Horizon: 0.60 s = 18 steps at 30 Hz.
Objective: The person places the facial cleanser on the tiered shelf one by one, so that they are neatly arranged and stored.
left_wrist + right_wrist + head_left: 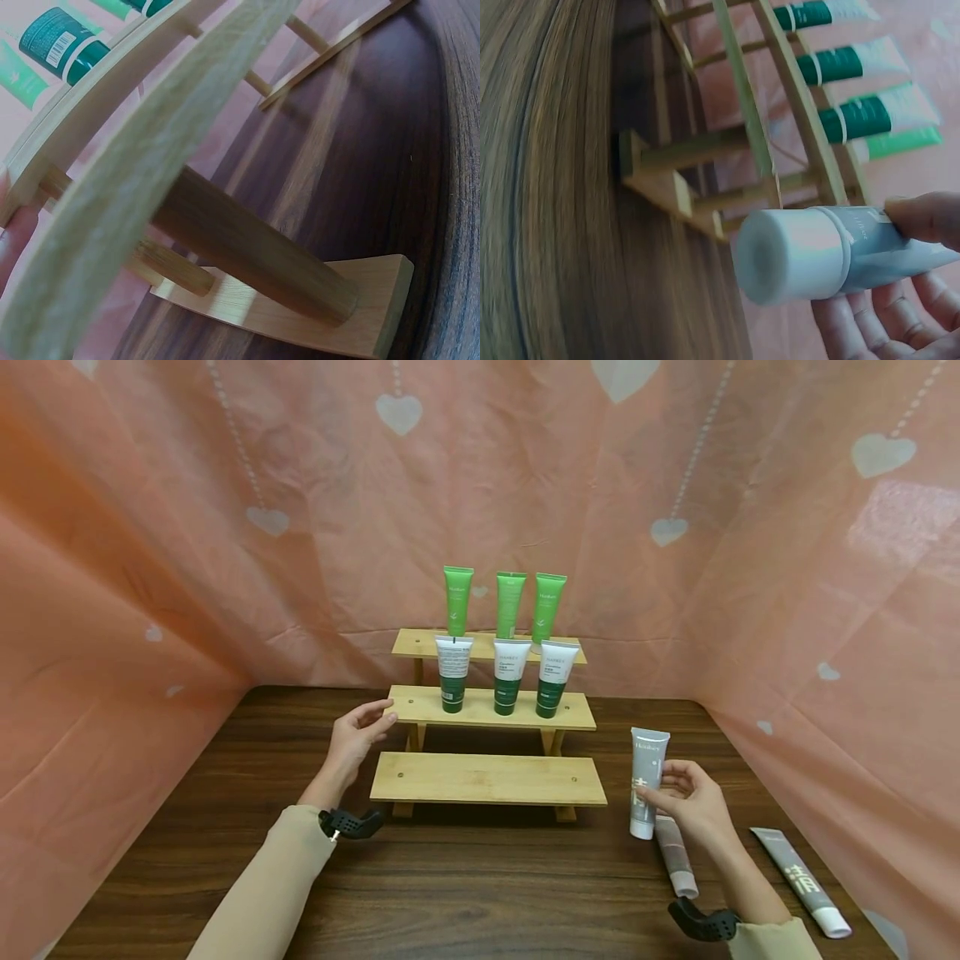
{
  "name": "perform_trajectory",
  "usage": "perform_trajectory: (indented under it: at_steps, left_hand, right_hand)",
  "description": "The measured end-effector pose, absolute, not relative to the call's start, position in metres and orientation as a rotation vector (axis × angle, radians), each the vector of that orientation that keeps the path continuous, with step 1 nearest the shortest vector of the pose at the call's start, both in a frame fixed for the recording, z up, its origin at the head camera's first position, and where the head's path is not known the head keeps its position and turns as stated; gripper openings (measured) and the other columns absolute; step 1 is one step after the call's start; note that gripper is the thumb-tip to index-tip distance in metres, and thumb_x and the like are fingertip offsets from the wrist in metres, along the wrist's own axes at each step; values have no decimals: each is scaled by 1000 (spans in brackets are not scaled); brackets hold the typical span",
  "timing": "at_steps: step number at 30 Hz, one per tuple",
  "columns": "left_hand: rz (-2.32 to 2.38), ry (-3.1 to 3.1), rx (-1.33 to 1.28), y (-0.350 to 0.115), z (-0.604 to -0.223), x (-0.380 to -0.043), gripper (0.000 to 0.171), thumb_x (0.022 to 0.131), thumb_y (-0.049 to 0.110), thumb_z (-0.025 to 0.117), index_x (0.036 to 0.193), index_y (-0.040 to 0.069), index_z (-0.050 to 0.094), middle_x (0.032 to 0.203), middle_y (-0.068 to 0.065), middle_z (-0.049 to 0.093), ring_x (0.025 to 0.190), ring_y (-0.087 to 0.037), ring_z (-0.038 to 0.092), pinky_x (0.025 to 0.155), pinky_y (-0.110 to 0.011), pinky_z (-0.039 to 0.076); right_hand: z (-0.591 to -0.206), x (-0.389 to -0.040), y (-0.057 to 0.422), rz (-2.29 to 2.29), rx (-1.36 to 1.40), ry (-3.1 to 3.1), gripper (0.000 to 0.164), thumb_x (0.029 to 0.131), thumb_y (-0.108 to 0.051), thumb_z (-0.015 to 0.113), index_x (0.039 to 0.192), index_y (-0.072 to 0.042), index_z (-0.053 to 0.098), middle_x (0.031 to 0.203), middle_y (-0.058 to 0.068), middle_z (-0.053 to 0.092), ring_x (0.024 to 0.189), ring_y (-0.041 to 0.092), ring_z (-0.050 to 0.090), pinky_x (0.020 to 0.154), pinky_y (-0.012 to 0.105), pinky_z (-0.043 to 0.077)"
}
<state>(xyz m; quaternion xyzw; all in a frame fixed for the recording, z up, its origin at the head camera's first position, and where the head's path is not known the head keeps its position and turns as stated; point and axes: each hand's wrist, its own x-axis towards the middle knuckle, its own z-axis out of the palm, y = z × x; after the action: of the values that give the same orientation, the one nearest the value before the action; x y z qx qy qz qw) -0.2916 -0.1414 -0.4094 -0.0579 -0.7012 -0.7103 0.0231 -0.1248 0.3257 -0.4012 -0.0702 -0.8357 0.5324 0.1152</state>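
My right hand holds a grey squeeze tube upright, thumb on one side and fingers on the other. Its white cap points down in the head view. With my left hand I pinch the left end of the middle step of a three-step wooden display rack. Fingertips show at that step's end in the left wrist view. White-and-green tubes stand on the middle step, and bright green tubes on the top one. The lowest step holds nothing.
Two more grey tubes lie on the dark wooden table: one tube beneath my right hand, another tube by the right edge. A pink curtain with white hearts surrounds the table's back and sides.
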Motion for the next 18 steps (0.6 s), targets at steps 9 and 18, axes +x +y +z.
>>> perform_trajectory:
  at_steps: [9,18]
  left_hand:
    - [-2221,-2161,-142,-141,-409,-291,50,79,33,74,121,8,62,108,-8,62,92,-12,61,91,-49,45]
    - [-2234,-2156,-131,-140,-407,-290,49,80,30,74,122,6,61,110,-10,61,92,-11,62,91,-47,45]
  right_hand:
    - [-365,-118,272,1636,-92,-2351,51,82,-12,73,120,2,43,104,6,56,86,6,59,70,23,51]
    - [-361,-134,248,1687,89,-2287,47,81,-9,73,118,1,45,107,12,55,90,10,60,74,23,51]
